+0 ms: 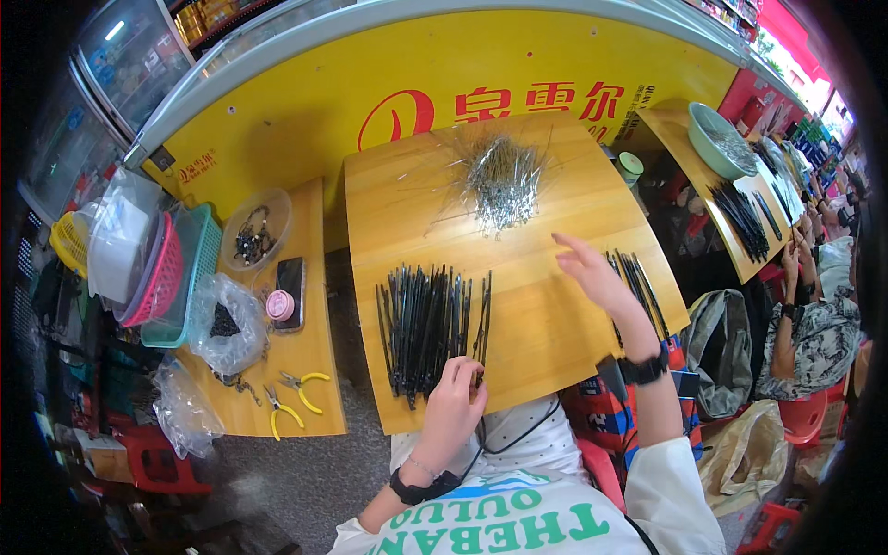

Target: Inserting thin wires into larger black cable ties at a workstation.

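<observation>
My left hand is at the front of the wooden table, fingers closed around the lower end of a thin black stick. Just left of it lies a wide row of similar black sticks, side by side and pointing away from me. My right hand hovers over the right part of the table with its fingers stretched out and nothing in them. Close by it, along the table's right edge, lies a smaller bunch of black sticks. At the far side is a loose heap of thin silvery wires or pins.
A side table on the left carries two yellow-handled pliers, a phone, a pink jar, plastic bags and stacked baskets. A yellow panel closes off the back. Another person sits at a right-hand table with a green basin.
</observation>
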Demonstrator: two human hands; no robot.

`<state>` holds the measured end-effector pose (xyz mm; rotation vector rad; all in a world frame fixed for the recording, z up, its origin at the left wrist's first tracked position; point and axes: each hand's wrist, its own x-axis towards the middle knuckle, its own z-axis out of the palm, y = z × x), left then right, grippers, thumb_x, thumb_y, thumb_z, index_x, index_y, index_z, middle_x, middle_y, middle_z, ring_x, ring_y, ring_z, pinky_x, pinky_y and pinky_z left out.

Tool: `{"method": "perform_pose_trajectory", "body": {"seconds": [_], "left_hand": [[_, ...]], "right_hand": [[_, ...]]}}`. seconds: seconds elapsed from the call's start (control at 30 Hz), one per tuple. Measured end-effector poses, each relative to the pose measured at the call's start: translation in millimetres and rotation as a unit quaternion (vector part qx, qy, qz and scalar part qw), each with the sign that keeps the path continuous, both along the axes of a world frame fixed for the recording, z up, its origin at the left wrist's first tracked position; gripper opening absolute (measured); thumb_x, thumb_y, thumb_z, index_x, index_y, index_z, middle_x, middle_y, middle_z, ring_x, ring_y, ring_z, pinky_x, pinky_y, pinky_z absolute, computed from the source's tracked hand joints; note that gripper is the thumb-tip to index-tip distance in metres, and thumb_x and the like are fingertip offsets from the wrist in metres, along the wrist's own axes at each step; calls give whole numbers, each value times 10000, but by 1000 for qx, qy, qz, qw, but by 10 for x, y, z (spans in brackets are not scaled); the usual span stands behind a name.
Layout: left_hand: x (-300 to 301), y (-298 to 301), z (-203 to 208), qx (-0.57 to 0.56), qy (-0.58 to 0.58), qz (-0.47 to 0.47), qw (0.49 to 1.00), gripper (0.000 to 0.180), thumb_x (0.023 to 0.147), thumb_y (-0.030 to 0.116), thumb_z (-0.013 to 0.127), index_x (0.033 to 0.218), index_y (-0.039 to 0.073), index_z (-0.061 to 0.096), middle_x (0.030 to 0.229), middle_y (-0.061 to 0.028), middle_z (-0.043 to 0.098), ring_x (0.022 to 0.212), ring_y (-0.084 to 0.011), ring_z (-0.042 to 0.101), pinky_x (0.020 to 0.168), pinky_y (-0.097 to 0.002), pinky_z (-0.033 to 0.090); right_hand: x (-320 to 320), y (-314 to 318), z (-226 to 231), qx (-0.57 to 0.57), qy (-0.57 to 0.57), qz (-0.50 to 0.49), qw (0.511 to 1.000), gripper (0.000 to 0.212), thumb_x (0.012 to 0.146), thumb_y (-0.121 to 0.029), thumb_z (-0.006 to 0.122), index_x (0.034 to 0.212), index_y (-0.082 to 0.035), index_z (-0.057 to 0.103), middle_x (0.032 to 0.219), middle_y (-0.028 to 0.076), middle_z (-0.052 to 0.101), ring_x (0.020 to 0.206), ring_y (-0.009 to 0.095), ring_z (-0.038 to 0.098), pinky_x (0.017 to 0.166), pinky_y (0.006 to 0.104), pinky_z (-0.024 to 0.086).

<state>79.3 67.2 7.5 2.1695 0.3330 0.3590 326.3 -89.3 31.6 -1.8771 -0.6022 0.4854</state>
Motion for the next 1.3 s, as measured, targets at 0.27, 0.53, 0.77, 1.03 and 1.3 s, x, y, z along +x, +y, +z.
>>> {"method": "perform_pose_trajectory", "body": {"seconds": [0.27,0.53,0.77,1.03,1.3], "left_hand": [[-88,43,70,-76,-6,-15,997,202,766,-33,644,954,1,578,960,-96,589,687,-157,600,636,-258,520],[-125,232,109,-95,50,-92,990,157,808,20,612,964,6,629,913,-96,599,703,-162,606,664,-265,515],[-202,273,255,-70,94,-129,985,176,825,35,605,994,20,650,912,-81,575,761,-178,598,715,-268,495],[-335,208,316,-39,115,-128,984,190,832,46,616,1013,36,673,903,-86,561,770,-190,597,732,-275,505],[-494,256,434,-83,174,-96,976,181,861,100,637,1023,39,689,885,-78,547,790,-170,594,731,-277,516]], "right_hand": [[1082,527,-369,99,117,-132,979,578,816,-58,492,1386,-37,400,1371,183,441,1131,195,480,902,296,415],[1415,625,-506,159,203,-130,957,366,781,-5,459,1121,-24,592,781,-6,514,684,87,467,579,226,383],[1298,578,-552,241,240,-105,934,375,761,18,490,1117,34,606,789,2,550,684,121,502,623,242,437],[1124,774,-604,-132,-222,-11,966,327,754,-84,604,1075,-99,667,1032,264,570,1006,372,550,883,379,467],[531,456,-581,-102,-263,-16,959,346,760,-132,669,1098,-74,622,1222,187,497,1161,359,473,999,390,397]]}}
